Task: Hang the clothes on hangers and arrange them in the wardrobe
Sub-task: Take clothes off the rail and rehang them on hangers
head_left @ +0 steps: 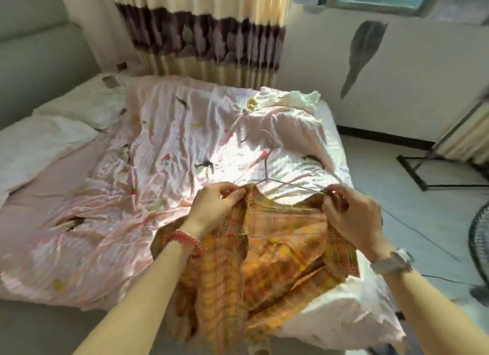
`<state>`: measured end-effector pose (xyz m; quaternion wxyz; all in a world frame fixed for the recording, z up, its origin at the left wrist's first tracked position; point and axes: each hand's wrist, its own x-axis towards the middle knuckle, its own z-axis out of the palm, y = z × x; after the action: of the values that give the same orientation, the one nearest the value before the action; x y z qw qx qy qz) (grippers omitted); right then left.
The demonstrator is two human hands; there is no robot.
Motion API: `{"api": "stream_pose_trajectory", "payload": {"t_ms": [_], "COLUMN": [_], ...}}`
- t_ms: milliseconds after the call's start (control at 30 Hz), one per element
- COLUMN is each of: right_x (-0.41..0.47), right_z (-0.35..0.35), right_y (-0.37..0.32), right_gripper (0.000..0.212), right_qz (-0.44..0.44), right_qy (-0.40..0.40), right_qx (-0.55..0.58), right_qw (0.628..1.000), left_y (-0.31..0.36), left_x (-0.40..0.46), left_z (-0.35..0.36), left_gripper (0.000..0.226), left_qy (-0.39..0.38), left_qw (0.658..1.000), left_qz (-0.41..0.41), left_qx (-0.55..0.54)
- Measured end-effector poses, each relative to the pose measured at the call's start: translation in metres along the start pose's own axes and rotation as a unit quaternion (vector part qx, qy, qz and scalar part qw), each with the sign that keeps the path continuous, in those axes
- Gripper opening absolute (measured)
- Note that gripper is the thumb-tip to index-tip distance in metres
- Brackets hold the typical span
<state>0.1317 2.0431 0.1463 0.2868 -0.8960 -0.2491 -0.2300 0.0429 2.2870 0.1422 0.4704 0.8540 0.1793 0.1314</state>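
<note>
Plaid shirt (267, 238), orange and yellow, lies spread on the near corner of the bed (132, 169), and we see it held at both sides of its neckline. Our left hand (211, 206) curls its fingers (232, 196) round the left edge of the collar, pinching the cloth. Our right hand (352, 217) pinches the right shoulder of the shirt together with the end of a thin wire hanger (267, 167). Beyond the fingertips the hanger's neck and hook rise over the pink, creased bedsheet, between the two hands and farther from us. Its left arm reaches the collar near the left fingers; whether it has entered the shirt there we cannot tell. Below the fingers the shirt hangs over the bed's edge. A red bracelet (185, 239) circles the left wrist, a white watch (397, 260) the right.
</note>
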Motion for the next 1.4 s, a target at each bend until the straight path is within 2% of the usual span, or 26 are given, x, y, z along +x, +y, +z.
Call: {"api": "stream_pose_trajectory", "payload": {"t_ms": [133, 267, 400, 500, 533, 600, 667, 700, 733, 833, 967, 1100, 1233, 1400], "right_x": [0.059, 0.119, 0.16, 0.174, 0.174, 0.169, 0.157, 0.151, 0.144, 0.127, 0.104, 0.071, 0.022, -0.07], "right_z": [0.0, 0.041, 0.118, 0.178, 0.195, 0.22, 0.233, 0.237, 0.24, 0.242, 0.244, 0.242, 0.234, 0.214], "right_y": [0.056, 0.121, 0.193, 0.232, 0.241, 0.248, 0.243, 0.237, 0.23, 0.199, 0.135, 0.046, -0.062, -0.201], "right_gripper": [0.025, 0.013, 0.016, 0.044, 0.052, 0.056, 0.054, 0.054, 0.053, 0.05, 0.047, 0.045, 0.036, 0.034], "right_qz": [0.022, 0.028, 0.115, 0.214, 0.222, 0.212, 0.198, 0.19, 0.181, 0.155, 0.086, -0.044, -0.178, -0.327], "right_qy": [0.069, 0.071, -0.027, -0.178, -0.223, -0.26, -0.269, -0.269, -0.268, -0.278, -0.316, -0.345, -0.352, -0.375], "right_qx": [-0.042, -0.084, -0.102, -0.084, -0.077, -0.057, -0.041, -0.039, -0.039, -0.035, -0.015, 0.029, 0.088, 0.167], "right_qw": [0.997, 0.994, 0.988, 0.957, 0.946, 0.94, 0.942, 0.943, 0.946, 0.947, 0.945, 0.937, 0.915, 0.851], "left_y": [0.041, 0.044, 0.011, -0.017, -0.029, -0.056, -0.08, -0.088, -0.093, -0.089, -0.102, -0.124, -0.154, -0.186], "left_x": [0.073, 0.157, 0.253, 0.298, 0.302, 0.303, 0.293, 0.285, 0.278, 0.254, 0.199, 0.118, 0.009, -0.156], "left_z": [0.055, 0.117, 0.186, 0.231, 0.244, 0.261, 0.264, 0.263, 0.26, 0.235, 0.181, 0.11, 0.03, -0.059], "left_gripper": [0.016, 0.02, 0.028, 0.04, 0.045, 0.051, 0.052, 0.053, 0.052, 0.049, 0.043, 0.04, 0.036, 0.037], "left_qy": [0.029, 0.059, 0.009, -0.021, -0.029, -0.082, -0.172, -0.192, -0.168, -0.022, 0.057, 0.101, 0.195, 0.288], "left_qw": [0.997, 0.989, 0.968, 0.949, 0.944, 0.935, 0.924, 0.917, 0.92, 0.934, 0.932, 0.916, 0.886, 0.812], "left_qz": [0.072, 0.1, 0.033, -0.024, -0.028, -0.053, -0.148, -0.167, -0.143, -0.008, 0.003, -0.071, -0.154, -0.313], "left_qx": [0.02, 0.095, 0.25, 0.314, 0.327, 0.341, 0.307, 0.307, 0.324, 0.358, 0.358, 0.382, 0.391, 0.399]}}
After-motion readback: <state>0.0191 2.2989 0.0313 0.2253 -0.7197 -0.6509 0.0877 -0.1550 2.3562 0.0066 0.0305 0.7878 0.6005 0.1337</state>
